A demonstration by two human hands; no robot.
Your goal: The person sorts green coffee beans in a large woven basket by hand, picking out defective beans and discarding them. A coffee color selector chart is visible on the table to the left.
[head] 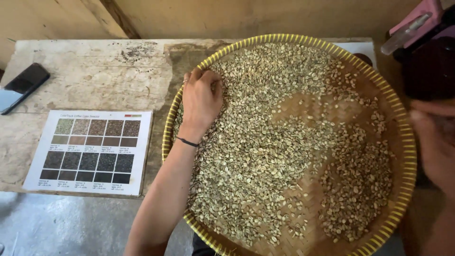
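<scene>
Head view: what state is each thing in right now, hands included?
Left hand: palm down in the beans, fingers curled, grip not clear.
Right hand: blurred at the tray's right edge, grip not clear.
Beans: loose, pale green, in two patches.
Tray: flat on the table, bare weave between patches.
Phone: screen dark.
Chart: lying flat, face up.

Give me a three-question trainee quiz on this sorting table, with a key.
1. True or false: the left hand rests on the pale beans in the round woven tray.
2. Which lies nearest the table's left edge? A) the colour chart sheet B) the dark phone C) the tray
3. Fill in: the tray's rim is coloured ____.

Key: 1 true; 2 B; 3 yellow.
</scene>
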